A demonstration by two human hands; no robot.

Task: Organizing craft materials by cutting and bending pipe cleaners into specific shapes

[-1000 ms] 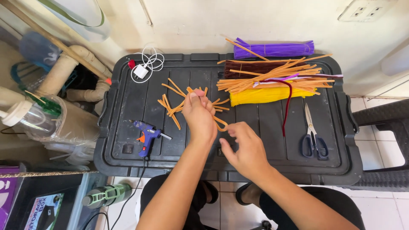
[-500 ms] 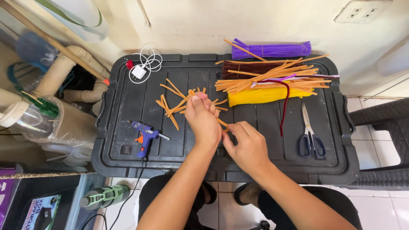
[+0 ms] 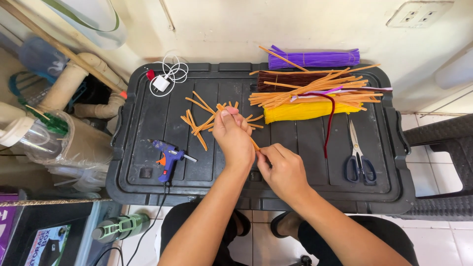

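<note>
Orange pipe cleaner (image 3: 253, 143) pinched by both hands, left (image 3: 232, 138) and right (image 3: 282, 170), glue gun (image 3: 169, 158) and scissors (image 3: 359, 160) flanking.

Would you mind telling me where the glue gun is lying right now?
In the head view, the blue glue gun lies on the black lid, near its front left corner, left of the left hand and below the scattered orange pipe cleaners.

We see both our bare forearms come up from the bottom edge and meet near the middle. Our left hand (image 3: 232, 138) lies knuckles up, the fingers curled together into a closed grip at the fingertips. Our right hand (image 3: 283, 170) is just beside it, touching near the left wrist, with thumb and forefinger pinched together.
</note>
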